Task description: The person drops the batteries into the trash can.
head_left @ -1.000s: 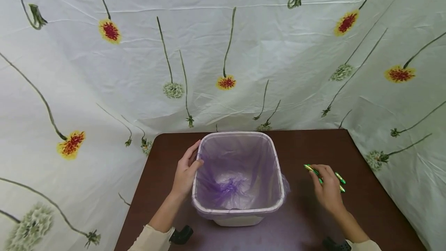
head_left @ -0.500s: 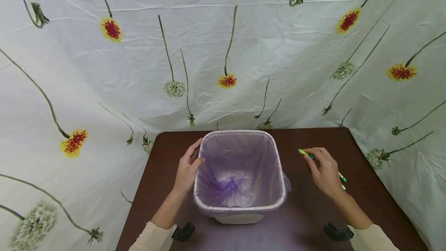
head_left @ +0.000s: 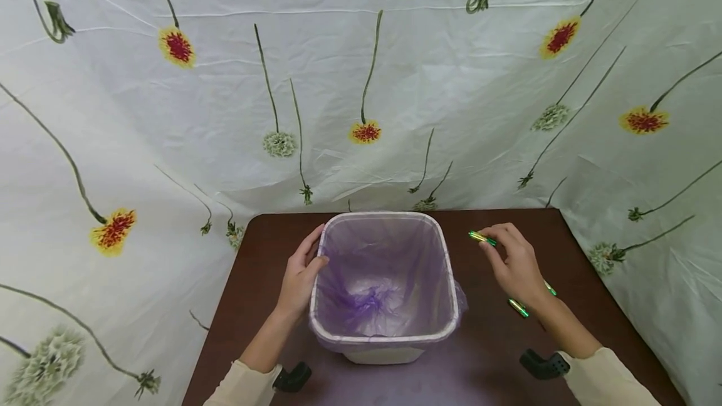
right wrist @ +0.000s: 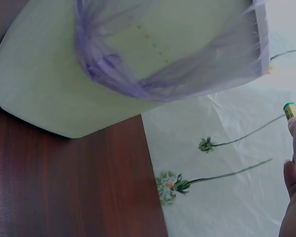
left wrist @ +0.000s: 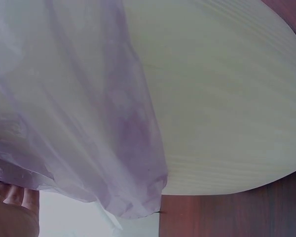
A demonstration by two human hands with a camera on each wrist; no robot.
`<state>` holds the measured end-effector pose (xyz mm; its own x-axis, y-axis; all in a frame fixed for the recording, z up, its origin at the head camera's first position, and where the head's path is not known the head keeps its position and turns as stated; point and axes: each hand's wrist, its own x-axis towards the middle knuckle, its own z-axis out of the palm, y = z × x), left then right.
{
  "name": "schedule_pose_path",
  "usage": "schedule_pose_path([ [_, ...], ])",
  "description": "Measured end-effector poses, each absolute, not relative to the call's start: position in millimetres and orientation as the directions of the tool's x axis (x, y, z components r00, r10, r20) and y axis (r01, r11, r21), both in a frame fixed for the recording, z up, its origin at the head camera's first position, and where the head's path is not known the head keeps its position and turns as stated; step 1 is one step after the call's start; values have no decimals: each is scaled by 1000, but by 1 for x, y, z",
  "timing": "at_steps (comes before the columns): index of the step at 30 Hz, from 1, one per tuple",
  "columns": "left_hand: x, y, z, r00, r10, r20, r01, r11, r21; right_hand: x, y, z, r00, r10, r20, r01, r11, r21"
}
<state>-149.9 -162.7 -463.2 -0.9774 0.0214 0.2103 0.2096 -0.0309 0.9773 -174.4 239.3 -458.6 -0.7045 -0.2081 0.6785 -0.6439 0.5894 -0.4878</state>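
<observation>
A pale square trash bin [head_left: 383,356] lined with a translucent purple bag [head_left: 372,302] stands mid-table. The left hand [head_left: 299,274] grips its left rim, thumb over the edge and fingers outside; in the left wrist view the fingers [left wrist: 19,197] show at the bag's hanging fold. Right of the bin, the right hand [head_left: 516,262] pinches a green and gold battery [head_left: 482,238] between thumb and fingertips, above the table. The tip of that battery [right wrist: 290,109] shows in the right wrist view. Another battery [head_left: 517,307] lies on the table under the right wrist, and one more [head_left: 549,287] is partly hidden behind the forearm.
The dark brown table [head_left: 474,224] ends at a back edge against a white flower-print cloth [head_left: 316,67]. Loose bag plastic [head_left: 461,298] bulges beyond the bin's right side. A black wrist mount [head_left: 543,365] sits at the right sleeve.
The right hand has lifted a battery off the group and carried it left and away from the person, toward the bin. The left hand keeps its grip on the rim.
</observation>
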Motion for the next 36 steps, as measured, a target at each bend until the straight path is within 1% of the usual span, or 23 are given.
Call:
schedule_pose_path([
  [5,-148,-164,-461,-977,40,207,205,-46,978,-177,232,-452,-695,-223,684,-662,571,-487],
  [18,-146,-165,-462,-978,26,206,205,-41,978,-184,211,-423,-664,-305,683,-720,507,-474],
  [26,-148,-165,-462,-978,35,208,208,-12,978,-190,191,-405,-685,-385,618,-723,463,-512],
  [36,-148,-164,-462,-975,40,218,217,-27,976,-199,162,-391,-656,-533,534,-754,421,-505],
])
